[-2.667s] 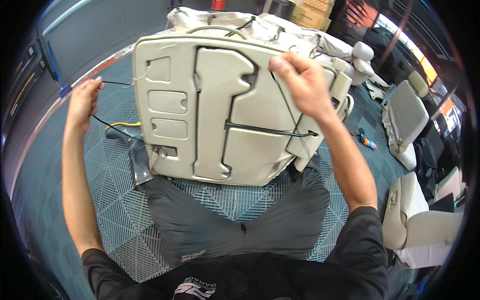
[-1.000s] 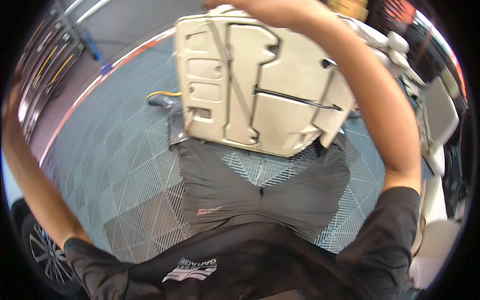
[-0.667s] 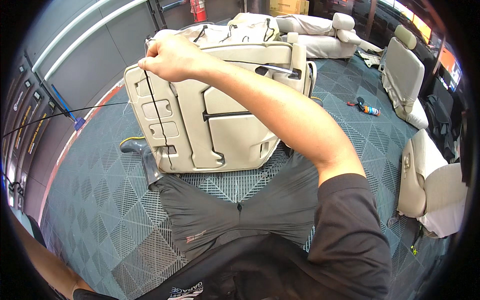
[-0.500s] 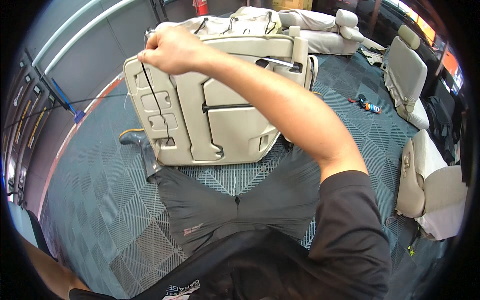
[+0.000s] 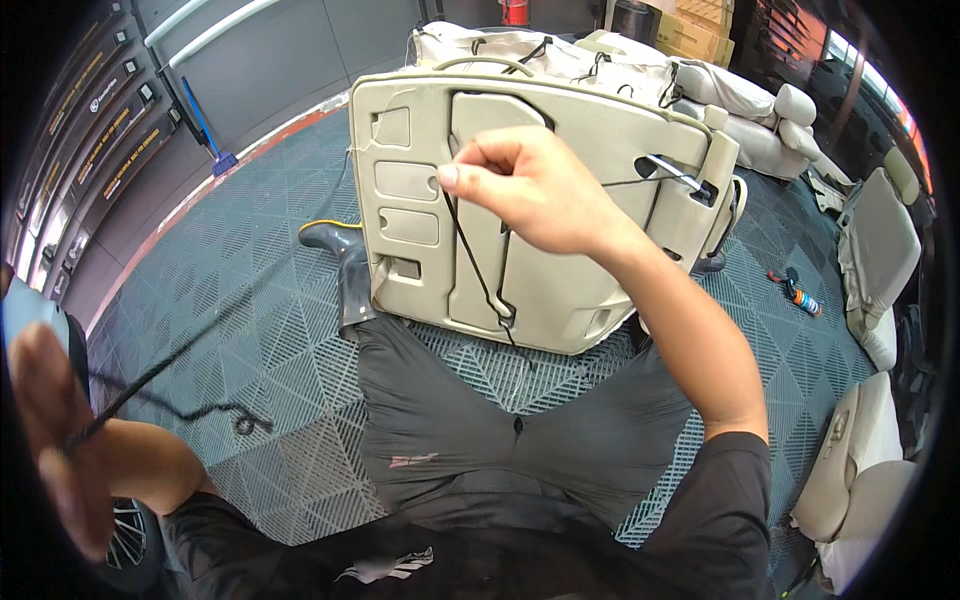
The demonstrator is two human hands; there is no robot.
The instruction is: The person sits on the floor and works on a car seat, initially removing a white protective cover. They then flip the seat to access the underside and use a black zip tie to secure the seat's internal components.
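A beige car seat [image 5: 590,250], its hard plastic back facing me, stands on the floor between my legs. In front of it, my right hand [image 5: 535,190] is closed in a pinch on a thin black cord [image 5: 465,240]. This cord slants down to a slot low on the seat back. Another dark strand shows beyond my right wrist, running toward a metal bar [image 5: 670,172] in an opening at the seat's right. At the far left, my left hand [image 5: 60,440], blurred, is closed on a black cord [image 5: 165,365] with a dangling, curled end.
Other light-coloured seats [image 5: 880,240] stand along the right, near an orange-and-blue can [image 5: 805,302] on the grey tiled floor [image 5: 250,350]. A blue broom [image 5: 215,145] leans by the left wall. Part of a wheel [image 5: 130,535] shows at lower left.
My right hand has moved from the seat's upper left corner toward its middle, lower down. My left hand has risen into view with the cord. The whole view has shifted left.
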